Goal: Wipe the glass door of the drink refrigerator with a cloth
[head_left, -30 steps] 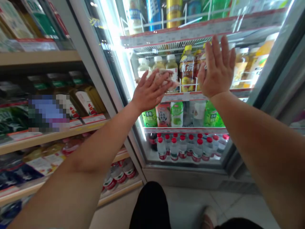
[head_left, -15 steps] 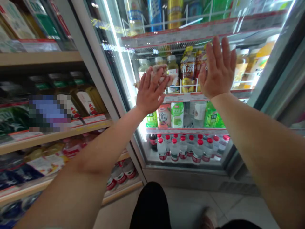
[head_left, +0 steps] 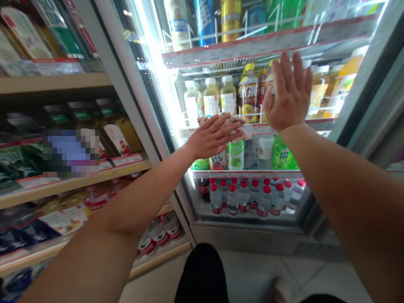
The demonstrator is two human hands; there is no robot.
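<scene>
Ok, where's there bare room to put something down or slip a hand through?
Set down: floor tiles between the black trouser leg, fridge base and blurred shoe. Passing: lower glass before the red-capped bottles, below the left hand and cloth. Crowded: the left rack, lined with bottles.

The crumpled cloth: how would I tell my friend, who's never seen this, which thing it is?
Find the big, bright drinks fridge. In front of it are two hands; go to the left hand, lower in the picture than the right hand. The crumpled cloth pokes out from under it, pale and bunched up, unlike the upright bottles behind.
</scene>
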